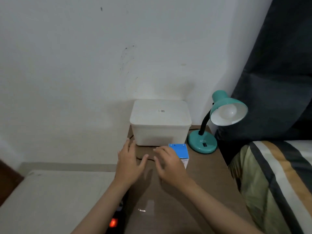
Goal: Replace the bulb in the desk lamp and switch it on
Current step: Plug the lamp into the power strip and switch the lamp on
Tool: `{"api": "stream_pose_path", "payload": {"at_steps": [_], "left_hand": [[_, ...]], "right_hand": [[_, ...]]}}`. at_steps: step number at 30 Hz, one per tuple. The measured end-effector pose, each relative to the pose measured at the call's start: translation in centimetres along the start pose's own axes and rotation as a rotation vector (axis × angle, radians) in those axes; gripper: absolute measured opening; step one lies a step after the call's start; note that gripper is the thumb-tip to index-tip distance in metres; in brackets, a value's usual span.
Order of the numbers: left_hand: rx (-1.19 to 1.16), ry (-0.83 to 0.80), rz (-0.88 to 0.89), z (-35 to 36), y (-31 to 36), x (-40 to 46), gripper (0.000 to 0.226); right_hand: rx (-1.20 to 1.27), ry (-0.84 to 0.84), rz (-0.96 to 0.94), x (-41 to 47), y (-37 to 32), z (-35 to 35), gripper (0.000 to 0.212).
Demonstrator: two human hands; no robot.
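Observation:
A teal desk lamp [202, 143] stands at the far right of the brown table [207, 179], its shade tilted toward me with a white bulb [227, 112] screwed in and unlit. A black rocker switch [204, 145] sits on its round base. A blue and white bulb box [181, 152] lies just left of the base. My right hand [168, 163] hovers over the table with fingers spread, partly covering the box's left side. My left hand [130, 163] is beside it, fingers apart, holding nothing.
A white lidded plastic bin [160, 122] sits against the wall behind my hands. A black cord [140, 159] runs across the table. A power strip with a lit red switch [113, 222] lies at the table's left edge. A bed with striped bedding [278, 179] borders the right side.

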State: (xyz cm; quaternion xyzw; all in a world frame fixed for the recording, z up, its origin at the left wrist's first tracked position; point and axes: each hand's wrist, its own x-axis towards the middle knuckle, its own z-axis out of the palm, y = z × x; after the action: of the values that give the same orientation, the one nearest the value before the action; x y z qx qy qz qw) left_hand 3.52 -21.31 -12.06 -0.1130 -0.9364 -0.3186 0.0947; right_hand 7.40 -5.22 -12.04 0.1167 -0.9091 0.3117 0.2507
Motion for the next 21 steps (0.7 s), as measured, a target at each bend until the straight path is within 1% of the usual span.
{"api": "stream_pose_path", "payload": {"at_steps": [3,7,9,12,16,19,21], "left_hand": [[0.030,-0.069,-0.075,-0.3,-1.6,-6.1,0.073],[0.183,-0.143,-0.106,0.0,-4.5,-11.9,0.074],[0.197,-0.165,-0.136,0.3,-5.3,-13.3,0.075],[0.205,-0.132,-0.128,0.7,-5.6,-14.0,0.079],[0.180,-0.069,-0.121,0.9,-5.4,-14.0,0.071],[0.171,-0.038,-0.113,1.0,-5.5,-14.2,0.066],[0.170,-0.029,-0.114,1.0,-5.6,-14.3,0.062]], "right_hand": [[-0.029,-0.170,0.139,-3.5,0.2,2.0,0.023],[-0.322,-0.401,0.267,-4.7,0.7,3.9,0.022],[-0.371,-0.463,0.329,-4.7,0.6,4.5,0.023],[-0.312,-0.421,0.391,-4.9,0.7,5.4,0.019],[-0.071,-0.285,0.577,-5.4,0.7,5.5,0.004],[0.099,-0.223,0.638,-5.9,0.2,5.4,0.015],[0.266,-0.169,0.694,-6.2,-0.6,5.3,0.019]]}}
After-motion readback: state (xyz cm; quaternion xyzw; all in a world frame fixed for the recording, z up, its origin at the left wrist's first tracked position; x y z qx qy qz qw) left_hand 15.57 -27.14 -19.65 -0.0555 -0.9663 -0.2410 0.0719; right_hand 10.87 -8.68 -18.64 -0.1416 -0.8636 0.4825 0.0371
